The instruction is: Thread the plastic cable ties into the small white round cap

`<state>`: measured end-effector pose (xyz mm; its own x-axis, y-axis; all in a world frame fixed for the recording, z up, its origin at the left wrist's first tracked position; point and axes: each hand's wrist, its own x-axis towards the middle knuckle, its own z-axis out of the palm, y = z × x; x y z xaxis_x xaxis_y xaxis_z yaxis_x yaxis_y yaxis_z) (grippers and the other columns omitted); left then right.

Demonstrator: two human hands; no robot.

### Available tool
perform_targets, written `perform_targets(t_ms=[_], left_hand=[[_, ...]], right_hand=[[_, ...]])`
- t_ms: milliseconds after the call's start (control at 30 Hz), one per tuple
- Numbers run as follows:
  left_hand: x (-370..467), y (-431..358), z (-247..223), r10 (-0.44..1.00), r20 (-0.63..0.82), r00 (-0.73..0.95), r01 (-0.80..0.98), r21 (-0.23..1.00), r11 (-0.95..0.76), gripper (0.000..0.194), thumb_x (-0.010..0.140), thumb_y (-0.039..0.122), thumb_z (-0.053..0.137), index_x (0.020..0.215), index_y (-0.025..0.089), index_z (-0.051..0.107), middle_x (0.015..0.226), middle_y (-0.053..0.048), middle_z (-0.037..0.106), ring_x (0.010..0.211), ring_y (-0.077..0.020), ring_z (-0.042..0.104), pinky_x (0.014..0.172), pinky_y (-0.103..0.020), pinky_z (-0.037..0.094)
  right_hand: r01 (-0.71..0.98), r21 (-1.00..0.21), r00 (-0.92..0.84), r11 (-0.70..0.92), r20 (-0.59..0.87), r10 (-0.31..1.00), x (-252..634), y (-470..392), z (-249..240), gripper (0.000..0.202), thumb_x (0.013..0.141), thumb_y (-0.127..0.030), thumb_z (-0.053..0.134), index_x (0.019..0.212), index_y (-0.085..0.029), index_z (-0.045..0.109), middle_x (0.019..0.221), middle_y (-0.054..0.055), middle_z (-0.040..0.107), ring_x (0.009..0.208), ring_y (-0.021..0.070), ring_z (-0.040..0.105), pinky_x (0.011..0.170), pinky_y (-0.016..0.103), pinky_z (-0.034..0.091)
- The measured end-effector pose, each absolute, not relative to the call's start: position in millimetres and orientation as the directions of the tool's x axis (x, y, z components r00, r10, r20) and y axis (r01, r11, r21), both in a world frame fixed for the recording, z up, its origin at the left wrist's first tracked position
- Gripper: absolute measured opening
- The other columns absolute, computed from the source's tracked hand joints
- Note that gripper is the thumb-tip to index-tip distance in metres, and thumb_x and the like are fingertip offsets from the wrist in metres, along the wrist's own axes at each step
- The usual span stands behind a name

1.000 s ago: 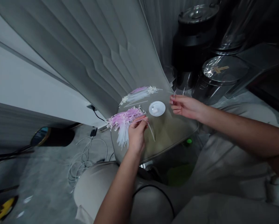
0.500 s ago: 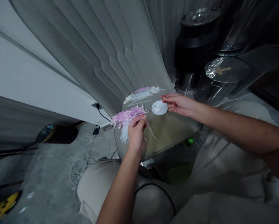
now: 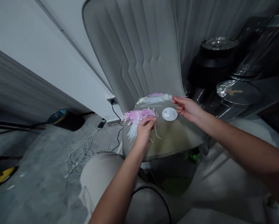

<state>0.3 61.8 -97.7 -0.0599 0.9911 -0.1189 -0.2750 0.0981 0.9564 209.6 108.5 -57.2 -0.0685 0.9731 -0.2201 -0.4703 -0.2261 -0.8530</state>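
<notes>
On the seat of a grey chair lies a bundle of thin pink and white strips (image 3: 139, 114) with small white tips. My left hand (image 3: 145, 129) is closed in a pinch at its right end, on a thin strip; a pale strip (image 3: 157, 133) hangs just below the fingers. My right hand (image 3: 185, 106) pinches a thin pinkish strip (image 3: 184, 95) that points right. Between the hands sits a small white dish (image 3: 169, 119) holding a whitish bit. A second bundle of strips (image 3: 154, 98) lies farther back, with loose pale strips (image 3: 151, 105) before it.
The chair's padded backrest (image 3: 139, 46) rises behind the bundles. At right stand metal-lidded containers (image 3: 238, 92) and a dark canister (image 3: 209, 62). A coiled cable (image 3: 81, 152) lies on the floor at left, near a wall socket (image 3: 112, 100) and a black cylinder (image 3: 67, 120).
The view has swung, so the chair sits farther right and more upright. My right hand has shifted slightly back relative to the dish. Both hands keep their pinch.
</notes>
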Motion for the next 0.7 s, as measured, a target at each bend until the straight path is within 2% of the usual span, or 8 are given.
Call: perform_targets(t_ms=[67, 133, 233, 467, 700], left_hand=[[0.4, 62.5, -99.3, 0.988, -0.144, -0.057, -0.271, 0.955, 0.124, 0.031, 0.064, 0.037, 0.080, 0.085, 0.016, 0.074, 0.074, -0.001, 0.066, 0.063, -0.0089, 0.055, 0.058, -0.019, 0.039], [0.7, 63.3, -100.3, 0.985, -0.163, -0.053, -0.257, 0.955, 0.144, 0.033, 0.063, 0.039, 0.081, 0.085, 0.016, 0.074, 0.075, -0.002, 0.067, 0.063, -0.0094, 0.055, 0.058, -0.020, 0.039], [1.3, 64.6, -100.0, 0.984, -0.171, -0.053, -0.256, 0.954, 0.152, 0.033, 0.061, 0.041, 0.081, 0.081, 0.015, 0.074, 0.072, -0.003, 0.067, 0.062, -0.0102, 0.055, 0.058, -0.021, 0.039], [0.7, 65.4, -92.6, 0.985, -0.161, -0.056, -0.271, 0.952, 0.140, 0.034, 0.061, 0.042, 0.082, 0.083, 0.017, 0.074, 0.072, -0.003, 0.066, 0.064, -0.0116, 0.056, 0.058, -0.021, 0.040], [-12.5, 69.3, -79.7, 0.989, -0.146, -0.025, -0.265, 0.955, 0.134, 0.031, 0.059, 0.039, 0.084, 0.078, 0.017, 0.075, 0.073, -0.003, 0.067, 0.065, -0.0115, 0.058, 0.059, -0.022, 0.040]], right_hand=[[-0.367, -0.921, 0.013, -0.135, -0.150, 0.989, 210.1, 111.2, -62.2, 0.015, 0.073, -0.028, 0.071, 0.080, -0.016, 0.066, 0.076, 0.000, 0.060, 0.047, 0.0040, 0.033, 0.043, 0.022, 0.025], [-0.190, -0.982, 0.118, 0.004, -0.019, 0.993, 211.0, 113.2, -65.4, 0.017, 0.073, -0.032, 0.071, 0.077, -0.016, 0.065, 0.077, 0.001, 0.063, 0.049, 0.0054, 0.037, 0.044, 0.023, 0.027], [-0.021, -0.993, 0.136, 0.118, 0.114, 0.984, 212.7, 114.0, -65.5, 0.018, 0.076, -0.035, 0.069, 0.077, -0.017, 0.065, 0.077, 0.002, 0.065, 0.050, 0.0068, 0.040, 0.046, 0.024, 0.028], [0.076, -0.994, 0.126, 0.075, 0.085, 0.988, 213.4, 111.5, -68.5, 0.018, 0.076, -0.035, 0.067, 0.074, -0.018, 0.064, 0.070, 0.001, 0.063, 0.049, 0.0081, 0.041, 0.047, 0.025, 0.030], [0.094, -0.993, 0.074, 0.076, 0.084, 0.994, 212.3, 114.3, -69.9, 0.016, 0.078, -0.033, 0.065, 0.075, -0.017, 0.063, 0.069, 0.001, 0.063, 0.049, 0.0081, 0.042, 0.047, 0.025, 0.031]])
